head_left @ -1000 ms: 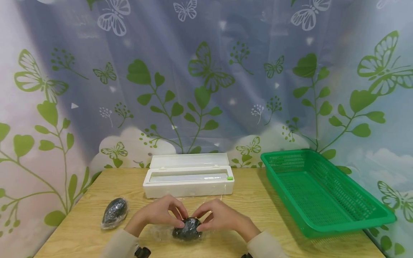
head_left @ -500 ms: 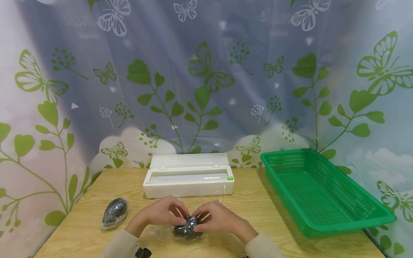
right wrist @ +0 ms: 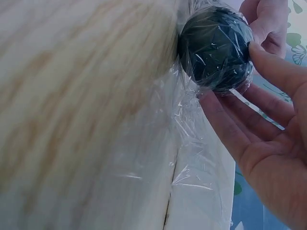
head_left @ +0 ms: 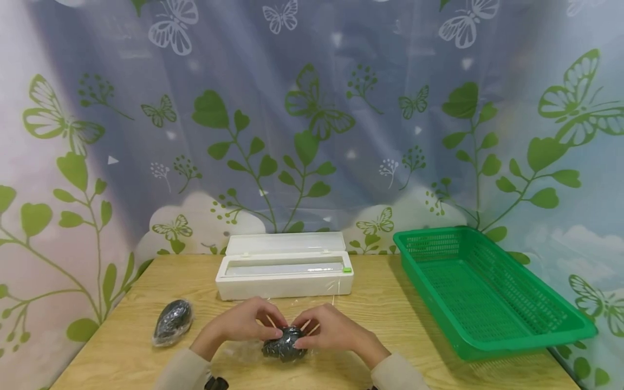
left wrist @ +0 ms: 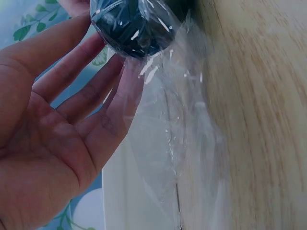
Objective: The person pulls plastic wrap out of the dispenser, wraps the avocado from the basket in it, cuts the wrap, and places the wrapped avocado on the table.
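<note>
A dark green avocado (head_left: 285, 344) lies on the table near its front edge, covered in clear cling film. My left hand (head_left: 251, 320) holds it from the left, thumb on the near side and fingers at the far side. From the right, my right hand (head_left: 330, 328) grips it the same way. Loose cling film (left wrist: 170, 129) trails off the avocado beside my left fingers. More film (right wrist: 187, 158) spreads over the table in the right wrist view. Some fingertips are hidden behind the avocado in the head view.
At the left lies another film-wrapped avocado (head_left: 173, 322). A white cling film dispenser (head_left: 285, 287), lid raised and green slider (head_left: 347, 270) at its right end, stands behind my hands. A green plastic basket (head_left: 526, 345) occupies the right side. A patterned curtain (head_left: 370, 179) hangs behind.
My right thumb has shifted slightly left over the avocado, and the film on it lies differently. Both hands keep hold in nearly the same place.
</note>
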Action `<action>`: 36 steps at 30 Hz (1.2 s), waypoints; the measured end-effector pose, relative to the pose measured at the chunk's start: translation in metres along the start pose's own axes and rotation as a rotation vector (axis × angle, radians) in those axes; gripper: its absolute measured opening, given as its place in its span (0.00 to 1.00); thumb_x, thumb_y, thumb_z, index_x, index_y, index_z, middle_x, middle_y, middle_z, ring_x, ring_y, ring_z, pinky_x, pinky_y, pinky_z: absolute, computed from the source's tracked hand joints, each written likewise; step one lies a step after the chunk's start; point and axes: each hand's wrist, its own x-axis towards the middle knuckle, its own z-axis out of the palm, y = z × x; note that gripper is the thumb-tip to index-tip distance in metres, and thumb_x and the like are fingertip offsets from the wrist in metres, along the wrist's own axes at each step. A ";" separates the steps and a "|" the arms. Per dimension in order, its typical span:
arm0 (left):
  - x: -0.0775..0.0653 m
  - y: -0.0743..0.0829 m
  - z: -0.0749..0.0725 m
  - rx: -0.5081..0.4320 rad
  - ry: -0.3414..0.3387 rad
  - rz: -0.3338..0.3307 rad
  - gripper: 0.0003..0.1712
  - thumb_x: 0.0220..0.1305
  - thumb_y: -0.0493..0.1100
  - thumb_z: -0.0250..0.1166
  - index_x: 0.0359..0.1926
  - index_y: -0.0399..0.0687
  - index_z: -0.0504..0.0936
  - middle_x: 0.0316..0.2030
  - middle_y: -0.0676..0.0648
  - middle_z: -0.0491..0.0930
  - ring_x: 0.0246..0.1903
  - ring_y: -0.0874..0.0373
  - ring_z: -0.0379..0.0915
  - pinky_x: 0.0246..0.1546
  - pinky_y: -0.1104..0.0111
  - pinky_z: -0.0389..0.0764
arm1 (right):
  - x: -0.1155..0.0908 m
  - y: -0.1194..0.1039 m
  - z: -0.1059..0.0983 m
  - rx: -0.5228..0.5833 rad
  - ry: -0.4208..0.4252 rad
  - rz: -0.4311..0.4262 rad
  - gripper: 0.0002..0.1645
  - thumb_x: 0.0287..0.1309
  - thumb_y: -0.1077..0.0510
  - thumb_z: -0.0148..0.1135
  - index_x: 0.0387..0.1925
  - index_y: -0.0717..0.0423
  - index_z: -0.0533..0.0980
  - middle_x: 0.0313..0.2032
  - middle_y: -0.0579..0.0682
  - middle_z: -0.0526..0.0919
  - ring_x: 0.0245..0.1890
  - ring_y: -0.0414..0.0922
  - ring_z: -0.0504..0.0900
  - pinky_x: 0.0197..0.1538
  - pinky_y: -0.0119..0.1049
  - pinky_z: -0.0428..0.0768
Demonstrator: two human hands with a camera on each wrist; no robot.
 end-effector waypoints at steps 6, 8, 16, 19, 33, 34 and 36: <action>0.000 0.000 0.000 0.005 -0.024 0.030 0.13 0.73 0.41 0.64 0.50 0.37 0.87 0.47 0.36 0.87 0.42 0.58 0.88 0.46 0.69 0.86 | -0.001 -0.001 -0.002 -0.023 -0.005 0.029 0.29 0.62 0.55 0.74 0.61 0.61 0.76 0.49 0.59 0.89 0.44 0.41 0.90 0.46 0.25 0.85; 0.000 -0.001 0.000 -0.004 -0.035 0.032 0.14 0.74 0.41 0.63 0.51 0.36 0.87 0.47 0.35 0.87 0.38 0.60 0.87 0.44 0.69 0.87 | -0.002 -0.002 -0.003 -0.026 -0.012 0.041 0.29 0.64 0.54 0.72 0.62 0.60 0.75 0.49 0.59 0.89 0.44 0.42 0.90 0.47 0.25 0.84; 0.000 -0.004 0.002 -0.056 -0.020 -0.067 0.15 0.76 0.42 0.61 0.52 0.37 0.87 0.45 0.36 0.88 0.28 0.64 0.81 0.30 0.69 0.86 | -0.002 -0.008 -0.001 -0.012 0.056 0.022 0.18 0.63 0.58 0.72 0.53 0.58 0.82 0.54 0.56 0.86 0.54 0.53 0.87 0.48 0.28 0.87; 0.000 -0.004 0.003 -0.038 0.003 -0.101 0.14 0.76 0.43 0.62 0.52 0.41 0.88 0.45 0.39 0.89 0.27 0.62 0.81 0.29 0.69 0.85 | -0.001 -0.011 0.001 -0.027 0.063 0.025 0.16 0.58 0.60 0.76 0.48 0.56 0.85 0.51 0.52 0.87 0.53 0.49 0.87 0.46 0.27 0.87; -0.008 -0.002 -0.011 0.003 0.044 0.000 0.15 0.63 0.41 0.74 0.47 0.37 0.87 0.45 0.35 0.87 0.40 0.57 0.87 0.45 0.66 0.87 | 0.000 -0.007 0.005 -0.024 0.045 0.063 0.22 0.56 0.63 0.77 0.53 0.59 0.83 0.51 0.54 0.87 0.48 0.43 0.87 0.43 0.22 0.85; -0.009 -0.002 -0.011 -0.011 0.029 -0.017 0.16 0.62 0.41 0.75 0.48 0.38 0.87 0.46 0.35 0.87 0.41 0.57 0.88 0.45 0.66 0.87 | 0.000 -0.006 0.004 -0.026 0.044 0.063 0.22 0.56 0.63 0.76 0.53 0.59 0.83 0.52 0.54 0.87 0.48 0.43 0.87 0.43 0.22 0.85; -0.008 -0.002 -0.010 -0.018 0.007 -0.039 0.18 0.60 0.41 0.77 0.50 0.41 0.87 0.47 0.37 0.87 0.41 0.57 0.88 0.44 0.67 0.88 | 0.000 -0.005 0.004 -0.032 0.042 0.060 0.21 0.58 0.63 0.75 0.54 0.59 0.83 0.52 0.54 0.87 0.48 0.43 0.88 0.43 0.22 0.84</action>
